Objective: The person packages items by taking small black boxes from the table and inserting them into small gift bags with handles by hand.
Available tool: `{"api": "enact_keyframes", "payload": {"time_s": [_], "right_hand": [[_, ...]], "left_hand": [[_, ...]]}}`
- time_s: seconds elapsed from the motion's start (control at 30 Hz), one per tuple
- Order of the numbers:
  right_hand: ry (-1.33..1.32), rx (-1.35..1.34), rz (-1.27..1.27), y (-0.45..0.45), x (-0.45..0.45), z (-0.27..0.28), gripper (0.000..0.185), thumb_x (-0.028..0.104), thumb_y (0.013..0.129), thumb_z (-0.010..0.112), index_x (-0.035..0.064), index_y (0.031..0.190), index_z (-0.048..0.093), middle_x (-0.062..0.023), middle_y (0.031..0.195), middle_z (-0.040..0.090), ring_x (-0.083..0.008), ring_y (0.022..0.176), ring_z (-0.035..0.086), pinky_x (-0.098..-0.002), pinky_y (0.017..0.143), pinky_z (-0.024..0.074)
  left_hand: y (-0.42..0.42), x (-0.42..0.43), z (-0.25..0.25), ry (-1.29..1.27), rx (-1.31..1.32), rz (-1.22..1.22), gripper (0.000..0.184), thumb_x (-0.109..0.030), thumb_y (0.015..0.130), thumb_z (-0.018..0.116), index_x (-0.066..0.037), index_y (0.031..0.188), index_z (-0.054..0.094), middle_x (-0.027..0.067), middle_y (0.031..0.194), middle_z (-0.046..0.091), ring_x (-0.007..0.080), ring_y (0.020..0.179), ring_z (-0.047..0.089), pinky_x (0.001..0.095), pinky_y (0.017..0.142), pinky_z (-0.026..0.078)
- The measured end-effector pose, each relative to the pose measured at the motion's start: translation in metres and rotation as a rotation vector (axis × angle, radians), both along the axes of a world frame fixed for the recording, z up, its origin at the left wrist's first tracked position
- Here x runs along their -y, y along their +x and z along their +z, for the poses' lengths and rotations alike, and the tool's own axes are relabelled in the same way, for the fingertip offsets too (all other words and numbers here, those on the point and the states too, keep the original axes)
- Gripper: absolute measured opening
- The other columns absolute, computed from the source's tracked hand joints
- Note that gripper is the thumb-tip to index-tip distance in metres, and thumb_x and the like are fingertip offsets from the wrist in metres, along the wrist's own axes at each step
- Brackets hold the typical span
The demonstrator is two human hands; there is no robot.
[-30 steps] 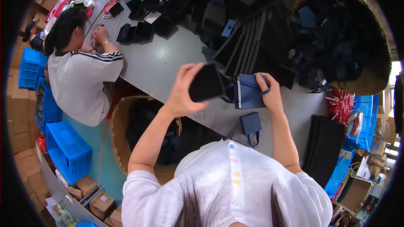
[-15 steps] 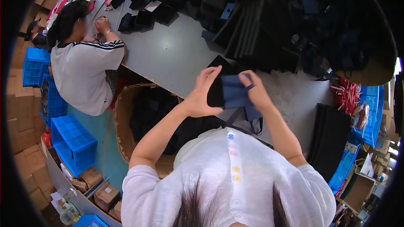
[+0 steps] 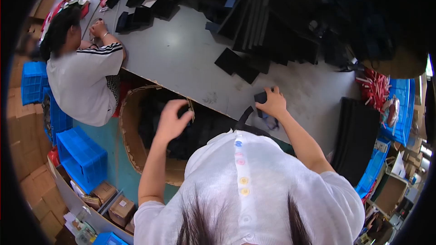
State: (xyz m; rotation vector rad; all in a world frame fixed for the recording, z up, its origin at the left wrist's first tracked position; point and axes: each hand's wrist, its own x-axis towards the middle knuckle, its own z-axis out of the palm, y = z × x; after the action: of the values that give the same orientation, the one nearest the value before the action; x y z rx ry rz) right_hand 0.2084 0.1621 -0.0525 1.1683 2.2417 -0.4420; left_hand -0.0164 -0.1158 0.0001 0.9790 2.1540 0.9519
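Observation:
My left hand [image 3: 175, 120] is over the open cardboard carton [image 3: 131, 154], its thumb and fingers apart and slightly blurred, with nothing visible in it. Dark items [image 3: 154, 127] lie inside that carton; their kind is too dim to make out. At the near edge of the table, my right hand [image 3: 274, 103] grips a small dark box-like piece [image 3: 260, 98] between thumb and fingers. Just below it lies a blue piece with a loop strap [image 3: 271, 122], partly hidden by the hand. Flat black pieces [image 3: 240, 66] rest on the tabletop farther away.
Stacked dark panels [image 3: 268, 27] stand across the grey table [image 3: 177, 50]. Another person [image 3: 84, 77] sits on the left. A long black stack [image 3: 356, 131], red strips [image 3: 374, 86] and a blue crate [image 3: 400, 109] are on the right. Blue crates [image 3: 81, 159] stand on the left floor.
My hands have moved apart. The left one has gone left over the carton; the right has gone down slightly. The blue and black piece between them is no longer seen there.

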Motion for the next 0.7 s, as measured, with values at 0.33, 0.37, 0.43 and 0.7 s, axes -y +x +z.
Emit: {"api": "enact_keyframes", "payload": {"time_s": [0.33,0.37,0.43,0.7], "right_hand": [[-1.103,-1.649,-0.488,-0.071,0.047,0.074,0.068,0.013,0.066,0.076,0.0095,0.127,0.046,-0.0124,0.147,0.031,-0.0245,0.132,0.037,-0.0362,0.109,0.0278],[-1.110,-1.645,-0.475,-0.074,0.045,0.072,0.068,0.013,0.066,0.076,0.0095,0.127,0.046,-0.0124,0.147,0.031,-0.0245,0.132,0.037,-0.0362,0.109,0.0278],[-1.080,-1.541,-0.332,-0.075,0.037,0.068,0.064,0.016,0.069,0.074,0.0090,0.127,0.047,-0.0112,0.146,0.034,-0.0243,0.133,0.036,-0.0378,0.110,0.0266],[-0.178,-1.154,0.230,-0.129,0.029,0.139,0.035,0.000,0.075,0.061,0.0020,0.110,0.062,-0.0136,0.103,0.066,-0.0266,0.095,0.065,-0.0341,0.083,0.0508]], "left_hand": [[0.079,-0.123,-0.001,0.817,1.302,0.296,0.057,-0.007,0.076,0.071,-0.010,0.127,0.045,0.0085,0.121,0.051,0.0191,0.118,0.048,0.0337,0.100,0.040],[0.071,-0.125,0.004,0.887,1.313,0.325,0.065,-0.004,0.075,0.071,-0.011,0.131,0.038,0.0085,0.123,0.049,0.0204,0.118,0.048,0.0350,0.100,0.040],[0.058,-0.126,0.014,0.911,1.191,0.337,0.085,-0.004,0.072,0.073,-0.013,0.139,0.021,0.0090,0.127,0.045,0.0245,0.119,0.047,0.0377,0.101,0.040],[0.035,-0.125,0.000,0.608,-0.129,0.090,0.103,-0.016,0.059,0.081,-0.010,0.140,0.017,0.0173,0.136,0.034,0.0353,0.125,0.042,0.0417,0.103,0.037]]}}
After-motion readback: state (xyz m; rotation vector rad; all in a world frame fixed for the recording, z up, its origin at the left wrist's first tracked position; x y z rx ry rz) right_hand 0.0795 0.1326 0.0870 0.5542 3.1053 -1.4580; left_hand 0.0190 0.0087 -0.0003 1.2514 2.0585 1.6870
